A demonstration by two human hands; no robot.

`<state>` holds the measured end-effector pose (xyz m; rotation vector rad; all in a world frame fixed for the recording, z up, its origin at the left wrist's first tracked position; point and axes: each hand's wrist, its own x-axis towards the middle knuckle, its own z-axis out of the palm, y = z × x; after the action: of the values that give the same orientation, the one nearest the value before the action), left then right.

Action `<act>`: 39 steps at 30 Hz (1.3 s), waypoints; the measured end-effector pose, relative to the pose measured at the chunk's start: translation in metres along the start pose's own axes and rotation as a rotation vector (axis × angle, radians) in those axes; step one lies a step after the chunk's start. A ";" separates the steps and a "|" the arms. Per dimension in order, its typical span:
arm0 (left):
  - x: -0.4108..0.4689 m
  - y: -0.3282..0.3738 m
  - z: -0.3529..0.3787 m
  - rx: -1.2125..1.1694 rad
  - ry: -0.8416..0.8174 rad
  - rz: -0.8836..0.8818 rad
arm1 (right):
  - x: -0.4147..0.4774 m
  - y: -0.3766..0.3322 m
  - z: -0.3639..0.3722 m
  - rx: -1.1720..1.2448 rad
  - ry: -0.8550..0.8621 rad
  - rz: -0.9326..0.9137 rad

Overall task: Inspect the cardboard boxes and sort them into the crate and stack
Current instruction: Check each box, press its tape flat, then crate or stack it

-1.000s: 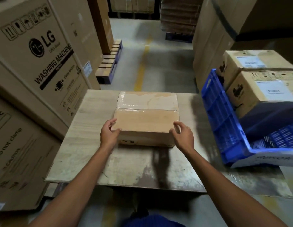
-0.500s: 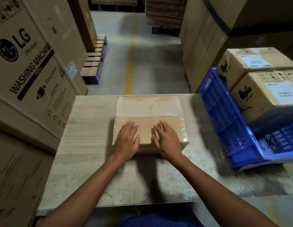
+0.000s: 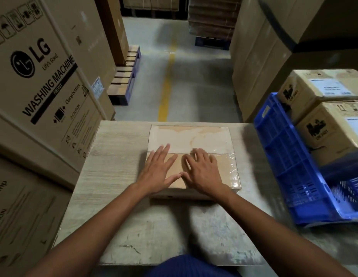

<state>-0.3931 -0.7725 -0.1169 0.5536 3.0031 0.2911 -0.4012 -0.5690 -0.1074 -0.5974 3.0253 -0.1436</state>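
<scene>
A flat cardboard box (image 3: 191, 137) wrapped in clear tape lies on the wooden table top (image 3: 118, 156), near its far edge. My left hand (image 3: 157, 170) lies flat on the box's near half with fingers spread. Beside it my right hand (image 3: 203, 169) also presses flat on the lid, and the two thumbs nearly touch. A blue plastic crate (image 3: 284, 156) stands tilted at the table's right side. Two labelled cardboard boxes (image 3: 324, 124) are stacked just behind the crate.
Large washing machine cartons (image 3: 40, 76) wall in the left side. Tall cartons (image 3: 260, 56) stand at the back right. A concrete aisle with a yellow line (image 3: 166, 84) runs ahead, with a wooden pallet (image 3: 125, 76) on its left.
My hands left the box's near corners and came onto its top, then slid forward over the lid with fingers spreading. The box stays in place.
</scene>
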 end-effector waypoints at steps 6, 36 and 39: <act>0.007 -0.010 0.001 0.064 -0.135 -0.104 | 0.018 0.011 -0.003 0.008 -0.254 -0.111; 0.101 0.025 -0.015 0.015 -0.282 0.023 | 0.062 0.077 -0.036 0.032 -0.456 0.078; 0.109 0.031 -0.019 0.062 -0.360 0.003 | 0.063 0.080 -0.034 0.061 -0.446 0.072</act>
<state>-0.4861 -0.7084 -0.0962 0.5489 2.6693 0.0863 -0.4922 -0.5165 -0.0843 -0.4436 2.5961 -0.0853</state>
